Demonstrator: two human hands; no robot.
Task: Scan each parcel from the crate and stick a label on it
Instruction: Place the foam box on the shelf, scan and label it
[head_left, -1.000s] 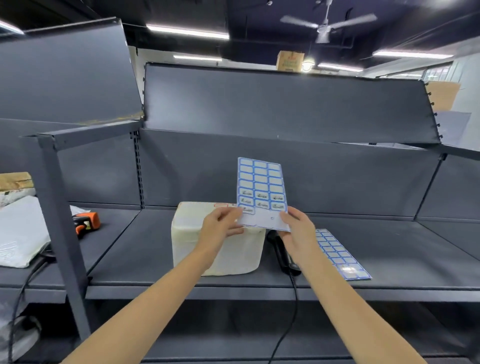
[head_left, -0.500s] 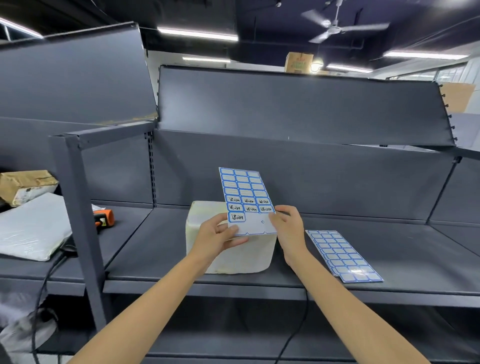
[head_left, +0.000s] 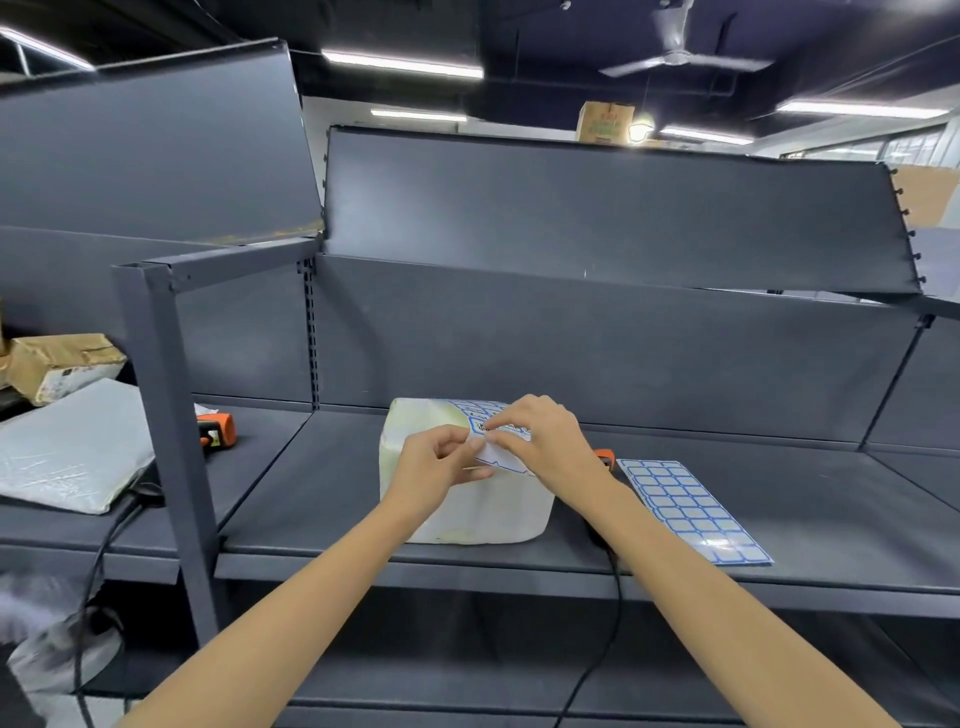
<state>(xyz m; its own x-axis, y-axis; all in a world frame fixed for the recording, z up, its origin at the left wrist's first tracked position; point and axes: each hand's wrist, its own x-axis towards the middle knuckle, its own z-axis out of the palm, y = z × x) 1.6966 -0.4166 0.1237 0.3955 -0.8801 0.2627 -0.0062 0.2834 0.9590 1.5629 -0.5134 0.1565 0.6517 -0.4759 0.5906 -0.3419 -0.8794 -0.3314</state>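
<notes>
A pale, plastic-wrapped box parcel (head_left: 467, 512) stands on the dark grey shelf (head_left: 322, 499). A sheet of blue-bordered labels (head_left: 485, 415) lies flat over the parcel's top. My left hand (head_left: 441, 462) pinches the sheet's near edge. My right hand (head_left: 540, 439) pinches at a label on the same sheet, fingertips close to the left hand's. A black corded scanner (head_left: 605, 457) lies behind my right wrist, mostly hidden.
A second label sheet (head_left: 691, 509) lies flat on the shelf to the right. In the left bay are a white padded mailer (head_left: 67, 447), a brown parcel (head_left: 57, 364) and an orange-black device (head_left: 221, 430). A grey upright post (head_left: 166, 426) divides the bays.
The label sheet, held upright in front of the parcel before, now lies down on the parcel's top. Both hands came together on it, and the camera view shifted left.
</notes>
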